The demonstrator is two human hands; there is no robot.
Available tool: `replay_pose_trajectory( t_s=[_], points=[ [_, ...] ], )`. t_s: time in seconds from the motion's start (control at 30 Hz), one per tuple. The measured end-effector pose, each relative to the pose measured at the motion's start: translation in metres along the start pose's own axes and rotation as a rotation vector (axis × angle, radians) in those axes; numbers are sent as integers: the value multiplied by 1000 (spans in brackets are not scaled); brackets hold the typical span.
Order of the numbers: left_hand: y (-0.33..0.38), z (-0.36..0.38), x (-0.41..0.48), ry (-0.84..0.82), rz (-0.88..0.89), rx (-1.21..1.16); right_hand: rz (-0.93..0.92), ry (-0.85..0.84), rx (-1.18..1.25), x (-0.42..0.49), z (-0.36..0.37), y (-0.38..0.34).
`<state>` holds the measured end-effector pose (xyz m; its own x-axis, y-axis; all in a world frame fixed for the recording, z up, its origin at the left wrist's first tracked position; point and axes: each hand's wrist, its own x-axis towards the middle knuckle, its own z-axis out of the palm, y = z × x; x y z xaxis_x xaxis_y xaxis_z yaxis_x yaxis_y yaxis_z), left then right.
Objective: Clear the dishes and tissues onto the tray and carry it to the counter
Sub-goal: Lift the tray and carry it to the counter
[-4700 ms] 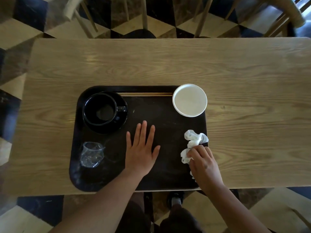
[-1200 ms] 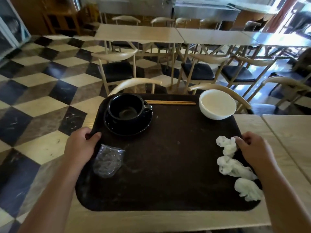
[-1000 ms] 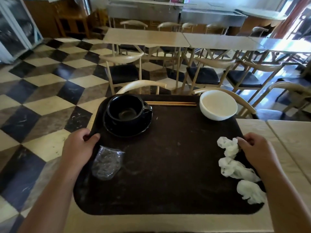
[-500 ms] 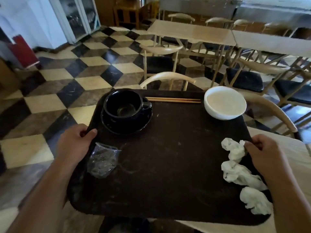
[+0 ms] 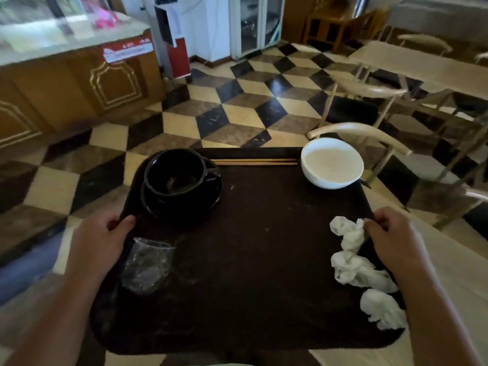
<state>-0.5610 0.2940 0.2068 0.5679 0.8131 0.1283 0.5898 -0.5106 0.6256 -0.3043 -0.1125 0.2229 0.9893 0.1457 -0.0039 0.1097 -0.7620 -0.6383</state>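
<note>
Tray (image 5: 250,273) with cup (image 5: 175,175), bowl (image 5: 332,163), tissues (image 5: 353,265), gripped at edges by left hand (image 5: 97,239) and right hand (image 5: 393,236).

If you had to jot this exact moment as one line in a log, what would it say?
phase: carrying | left hand: gripping tray edge | right hand: gripping opposite edge | load: black cup, white bowl, chopsticks, tissues

Dim indoors, daylight glaring off the checkered floor (image 5: 237,107) at upper centre; motion blur smears the left edge, wide-angle bend curves the frame's corners.
</note>
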Motion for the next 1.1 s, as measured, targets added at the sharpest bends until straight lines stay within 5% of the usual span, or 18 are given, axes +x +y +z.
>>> replay_pose_trajectory(
  t_s=[0.67, 1.1],
  points=[
    [-207, -169, 29, 334, -546, -7, -480, -377, -41, 37, 252, -309],
    [-318, -258, 79, 508, -713, -10, -584, -527, -32, 8, 387, -476]
  ],
)
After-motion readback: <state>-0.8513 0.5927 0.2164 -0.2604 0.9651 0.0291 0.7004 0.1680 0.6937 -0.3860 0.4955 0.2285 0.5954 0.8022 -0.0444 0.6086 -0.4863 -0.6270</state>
